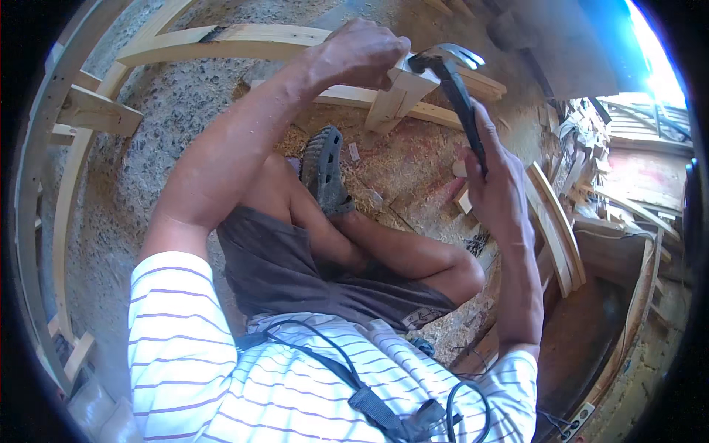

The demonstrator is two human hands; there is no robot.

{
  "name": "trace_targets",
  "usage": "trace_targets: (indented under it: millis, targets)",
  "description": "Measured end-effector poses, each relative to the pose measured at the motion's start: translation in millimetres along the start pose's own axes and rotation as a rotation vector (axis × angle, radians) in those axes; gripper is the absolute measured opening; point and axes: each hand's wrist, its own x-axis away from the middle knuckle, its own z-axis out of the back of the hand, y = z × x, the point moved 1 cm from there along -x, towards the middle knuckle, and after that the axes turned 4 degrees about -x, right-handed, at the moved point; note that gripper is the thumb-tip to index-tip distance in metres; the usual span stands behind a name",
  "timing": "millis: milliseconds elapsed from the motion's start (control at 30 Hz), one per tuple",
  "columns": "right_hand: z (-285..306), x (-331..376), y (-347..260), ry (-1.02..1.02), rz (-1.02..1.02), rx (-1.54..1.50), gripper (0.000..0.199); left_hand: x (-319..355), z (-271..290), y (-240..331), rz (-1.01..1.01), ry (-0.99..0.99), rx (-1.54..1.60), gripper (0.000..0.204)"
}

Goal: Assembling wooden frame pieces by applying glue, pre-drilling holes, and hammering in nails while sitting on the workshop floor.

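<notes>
My right hand is wrapped round the black handle of a claw hammer. The hammer's metal head is raised, close by the end of a short pale wooden block. At that block my left hand is closed, its fingers curled at the joint of a wooden frame; what they hold, if anything, is hidden. A curved wooden rail of the frame runs left from behind my left wrist.
I sit cross-legged on a floor strewn with sawdust, a grey clog on one foot. Curved timbers of the frame arc round my left. To the right lie curved wood strips, a wooden box and piled scraps.
</notes>
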Motion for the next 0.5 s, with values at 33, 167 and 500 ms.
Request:
trace_targets:
  millis: [33, 167, 500]
  targets:
    - [3.4, 4.5, -1.5, 0.015, 0.017, -0.1, 0.068, -0.6, -0.6, 2.9, -0.017, 0.024, 0.0, 0.042]
    - [63.5, 4.8, -45.7, 0.323, -0.188, 0.076, 0.035, 0.5, -2.5, 3.9, 0.015, -0.019, 0.056, 0.041]
    - [20.1, -1.7, -44.9, 0.108, -0.112, 0.072, 0.037, -3.9, -0.5, 2.8, 0.02, 0.024, 0.035, 0.044]
